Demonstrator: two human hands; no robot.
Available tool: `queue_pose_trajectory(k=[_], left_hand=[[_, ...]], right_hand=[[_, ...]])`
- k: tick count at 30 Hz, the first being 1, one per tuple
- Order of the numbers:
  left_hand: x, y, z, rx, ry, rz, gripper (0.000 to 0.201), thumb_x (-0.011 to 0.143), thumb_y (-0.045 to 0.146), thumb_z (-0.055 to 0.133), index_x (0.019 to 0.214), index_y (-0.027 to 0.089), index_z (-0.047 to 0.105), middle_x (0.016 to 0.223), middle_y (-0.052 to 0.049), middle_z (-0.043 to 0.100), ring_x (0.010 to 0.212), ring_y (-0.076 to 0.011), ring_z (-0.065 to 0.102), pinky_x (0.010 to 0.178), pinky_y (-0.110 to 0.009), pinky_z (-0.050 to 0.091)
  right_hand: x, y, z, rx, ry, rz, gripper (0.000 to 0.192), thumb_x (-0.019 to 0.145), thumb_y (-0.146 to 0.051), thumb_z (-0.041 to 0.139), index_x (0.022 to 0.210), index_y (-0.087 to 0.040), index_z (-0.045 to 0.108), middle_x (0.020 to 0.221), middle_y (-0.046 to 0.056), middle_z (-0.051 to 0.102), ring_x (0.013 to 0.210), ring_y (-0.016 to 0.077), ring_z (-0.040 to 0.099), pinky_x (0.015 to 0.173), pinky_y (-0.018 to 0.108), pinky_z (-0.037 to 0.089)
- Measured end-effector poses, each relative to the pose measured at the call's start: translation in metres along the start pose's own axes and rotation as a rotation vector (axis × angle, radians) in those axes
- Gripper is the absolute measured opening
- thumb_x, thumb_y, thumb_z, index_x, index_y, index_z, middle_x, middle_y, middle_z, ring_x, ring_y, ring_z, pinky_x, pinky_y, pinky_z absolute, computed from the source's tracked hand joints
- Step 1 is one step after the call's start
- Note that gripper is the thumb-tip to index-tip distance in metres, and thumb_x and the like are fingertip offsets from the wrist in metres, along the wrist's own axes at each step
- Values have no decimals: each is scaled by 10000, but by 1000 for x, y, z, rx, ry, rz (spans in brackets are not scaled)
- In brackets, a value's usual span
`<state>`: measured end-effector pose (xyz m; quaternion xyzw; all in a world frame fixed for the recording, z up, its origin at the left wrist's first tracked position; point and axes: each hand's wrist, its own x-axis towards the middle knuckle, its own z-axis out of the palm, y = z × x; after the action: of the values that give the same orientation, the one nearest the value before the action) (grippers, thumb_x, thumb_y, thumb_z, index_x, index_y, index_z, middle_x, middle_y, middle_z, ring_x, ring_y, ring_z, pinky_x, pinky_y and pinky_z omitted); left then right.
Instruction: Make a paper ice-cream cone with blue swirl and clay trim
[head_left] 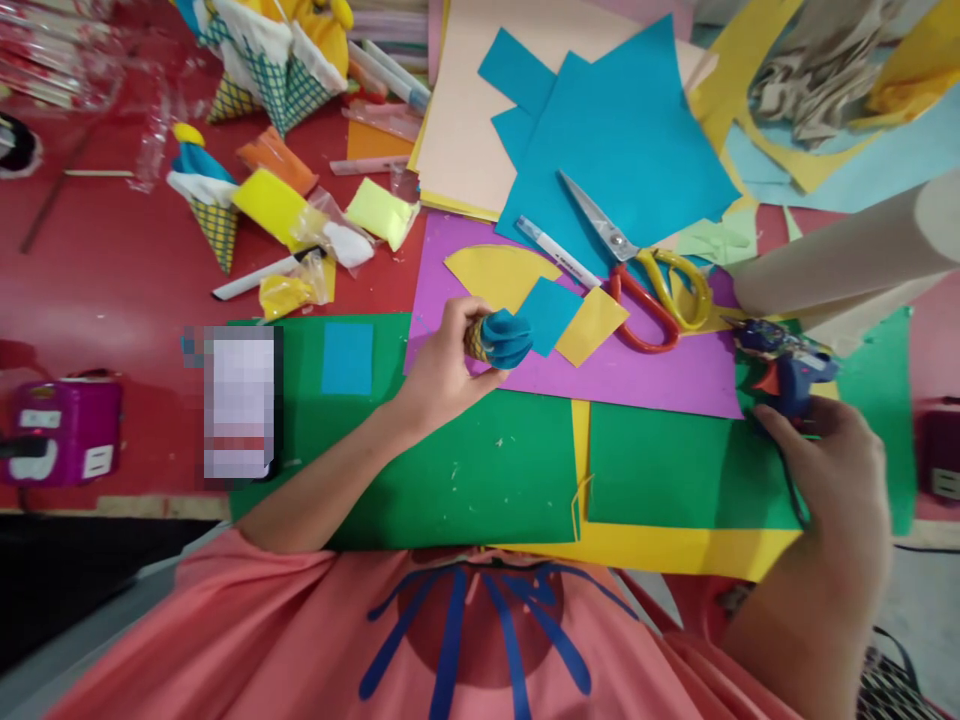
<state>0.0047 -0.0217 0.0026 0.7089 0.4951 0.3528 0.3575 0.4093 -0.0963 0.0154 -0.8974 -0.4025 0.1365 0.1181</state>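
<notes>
My left hand [439, 375] is closed around a small paper ice cream cone [507, 340]. Its yellow patterned cone sits within my fingers and its ridged blue top points right. At the right, my right hand [847, 465] grips the handle of a dark blue glue gun [796, 382], whose cord hangs beneath. My fingertips there are partly hidden. Just past the left hand lie a yellow paper fan shape [491, 270], a blue paper square [550, 314] and a yellow paper square [592, 328], all on a purple sheet [637, 385].
Scissors [619, 245] with red and yellow handles lie open beside a marker [559, 252]. A paper roll [840, 245] rests at right. Finished cones [214, 205], clay packets [274, 205] and a phone [240, 400] occupy the left. Green sheets [465, 470] cover the near table.
</notes>
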Motion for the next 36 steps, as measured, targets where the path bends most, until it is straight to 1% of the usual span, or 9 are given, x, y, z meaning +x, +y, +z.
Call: queue_pose_trajectory(k=[5,8,11,13,15,19,24,30,36], left_hand=[[-2,1,0,-55,-25,-20,491,793,255,674,1155,267,342,1034,-17,612,882,-128,656,730,-246,515],[0,6,-3,-25,-33,-15,470,797,257,681,1156,264,377,1031,-6,637,886,-126,657,769,-249,523],[2,8,-4,36,-59,-37,442,784,265,693,1141,255,434,1017,7,654,868,-124,659,749,-232,524],[2,7,-4,63,-78,-48,433,775,266,697,1137,251,459,991,10,664,831,-124,662,712,-225,519],[2,6,-3,87,-96,-48,432,770,263,693,1141,243,471,964,9,673,807,-129,665,695,-227,512],[2,5,-3,131,-114,-31,445,765,263,684,1159,219,482,988,-10,687,857,-152,674,739,-243,515],[3,9,-6,175,-204,-59,440,773,288,669,1178,210,516,1026,-25,695,882,-169,679,755,-254,518],[3,12,-8,169,-314,-72,490,774,360,679,1219,217,531,1096,-42,696,940,-196,682,820,-286,533],[5,15,-8,166,-396,-107,510,768,342,672,1238,193,541,1133,-65,699,1001,-236,686,857,-330,537]], right_hand=[[8,-4,0,121,-1,131,170,552,-323,679,666,-259,570,619,16,567,585,218,508,587,397,382],[1,-3,1,319,64,172,203,496,-274,706,648,-270,571,630,0,569,547,184,475,580,397,387],[-15,-11,3,645,108,93,340,433,-203,742,749,-279,640,715,31,664,583,215,576,625,424,446],[-27,-25,3,850,58,3,406,406,-136,750,777,-270,653,727,55,688,593,229,619,599,408,451],[-39,-42,2,934,-91,11,328,418,-114,733,715,-235,663,710,67,681,573,210,617,534,361,436],[-56,-72,1,991,-340,119,209,508,-166,744,694,-223,667,671,40,659,547,175,606,511,312,470],[-69,-91,6,943,-653,-72,95,691,-269,755,732,-202,701,707,63,698,498,170,583,453,309,445],[-63,-105,5,837,-635,-355,172,781,-354,737,763,-184,718,696,52,698,467,118,534,416,258,427],[-47,-115,0,653,-609,-416,258,696,-393,778,654,-157,683,587,41,671,441,97,522,406,217,447]])
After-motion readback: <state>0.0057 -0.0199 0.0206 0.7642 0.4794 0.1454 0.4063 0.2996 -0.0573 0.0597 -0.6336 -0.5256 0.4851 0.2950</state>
